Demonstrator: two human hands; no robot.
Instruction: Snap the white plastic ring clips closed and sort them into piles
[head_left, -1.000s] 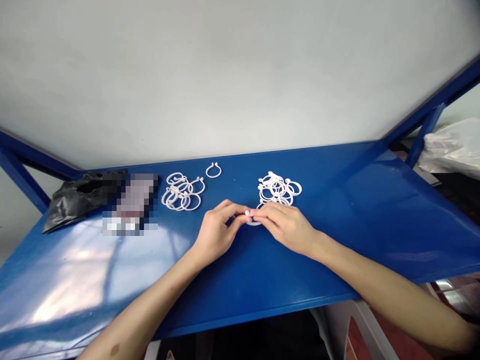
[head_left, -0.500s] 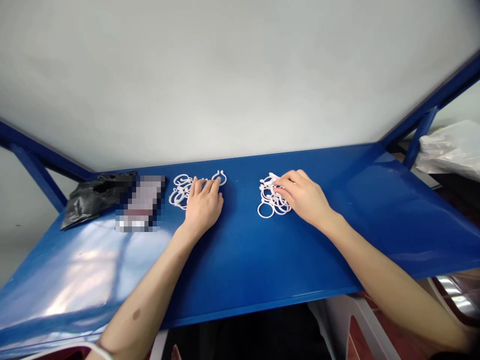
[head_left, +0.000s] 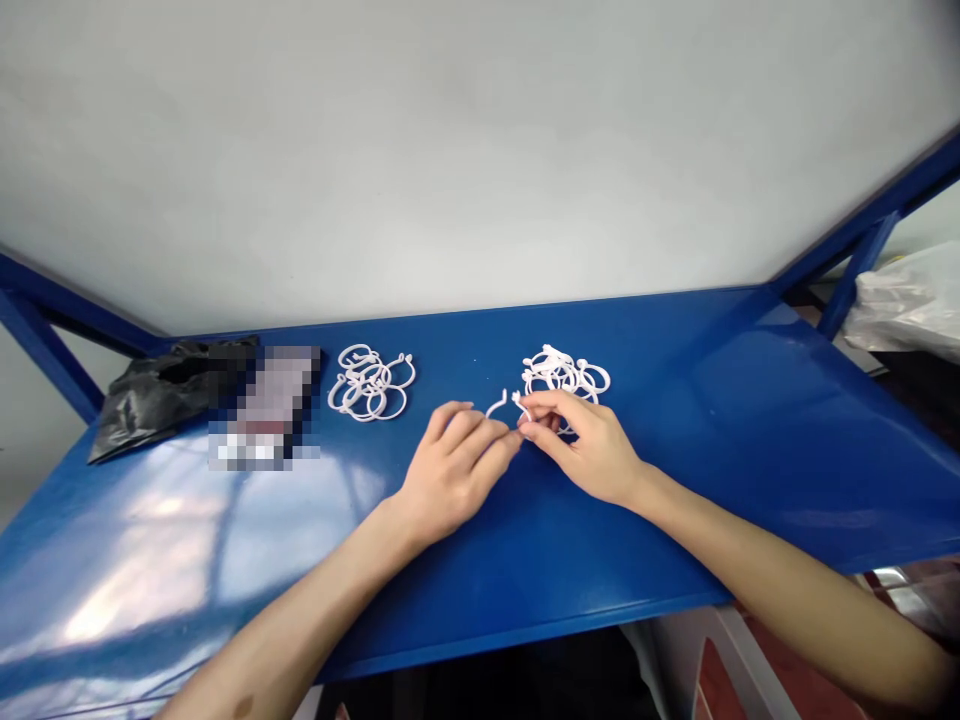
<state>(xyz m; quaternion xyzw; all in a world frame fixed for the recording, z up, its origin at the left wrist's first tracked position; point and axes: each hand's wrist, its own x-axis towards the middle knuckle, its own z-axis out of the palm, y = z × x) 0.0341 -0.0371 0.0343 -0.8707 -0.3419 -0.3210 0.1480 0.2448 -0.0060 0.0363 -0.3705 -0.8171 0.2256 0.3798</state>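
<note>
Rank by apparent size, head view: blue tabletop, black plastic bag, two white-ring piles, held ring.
1. Blue tabletop
2. Black plastic bag
3. Left ring pile, right ring pile: too alike to rank; right hand partly covers the latter
4. Held ring, partly hidden

Hands (head_left: pixel 457 462) hide most of one white ring (head_left: pixel 496 404) while pixelation masks an oblong object (head_left: pixel 271 395)

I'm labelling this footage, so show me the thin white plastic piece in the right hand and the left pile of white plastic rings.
Thin white plastic piece (head_left: pixel 517 398): head view, on its knobbed end.
Left pile of white plastic rings (head_left: pixel 367 377): head view, on overlapping loops near its middle.
</note>
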